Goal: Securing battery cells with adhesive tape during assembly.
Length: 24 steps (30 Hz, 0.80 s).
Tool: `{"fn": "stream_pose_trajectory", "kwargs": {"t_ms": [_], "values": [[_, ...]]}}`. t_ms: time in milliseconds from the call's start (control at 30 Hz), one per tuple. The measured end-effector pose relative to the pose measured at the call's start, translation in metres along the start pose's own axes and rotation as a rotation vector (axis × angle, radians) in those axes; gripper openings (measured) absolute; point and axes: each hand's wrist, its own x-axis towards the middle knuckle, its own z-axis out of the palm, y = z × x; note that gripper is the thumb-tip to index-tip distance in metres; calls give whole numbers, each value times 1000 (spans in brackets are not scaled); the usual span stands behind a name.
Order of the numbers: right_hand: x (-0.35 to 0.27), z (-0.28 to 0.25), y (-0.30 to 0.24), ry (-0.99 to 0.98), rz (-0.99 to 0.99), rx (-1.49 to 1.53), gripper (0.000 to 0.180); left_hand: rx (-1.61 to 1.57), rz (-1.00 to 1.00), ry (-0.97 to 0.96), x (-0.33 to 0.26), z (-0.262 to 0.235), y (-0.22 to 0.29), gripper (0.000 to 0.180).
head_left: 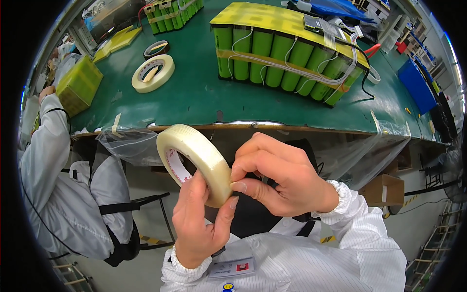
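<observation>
A roll of translucent cream tape (219, 171) is held up in front of me, just short of the bench's near edge. My left hand (200, 221) grips its lower part, with fingers inside the ring and the thumb on the outer face. Thumb and forefinger of my right hand (282, 175) pinch together at the roll's right side; whether a tape end lies between them is too small to tell. Beyond, on the bench, stands a battery pack (284, 56) of green cylindrical cells with a yellow top, white wires and a circuit board.
The green bench (185, 104) carries another cream tape roll (167, 78), a dark tape roll (165, 48) and a second green pack (172, 17). At left a seated person's sleeve (51, 129) reaches to a yellow-wrapped block (80, 87). A blue block (417, 87) lies far right; plastic film (131, 146) hangs from the edge.
</observation>
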Motion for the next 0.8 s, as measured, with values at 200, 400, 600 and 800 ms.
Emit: {"fn": "stream_pose_trajectory", "kwargs": {"t_ms": [200,400,600,800], "values": [[2,3,-1,-44,-230,-83,21,-123,-154,50,3,-1,-1,53],[7,2,-9,8,-111,-138,31,-149,-252,158,2,-10,-6,55],[10,12,0,19,-125,-155,34,-92,-137,82,0,-3,-4,57],[10,12,5,-30,-30,-65,24,-23,-96,50,-1,-7,-4,58]]}}
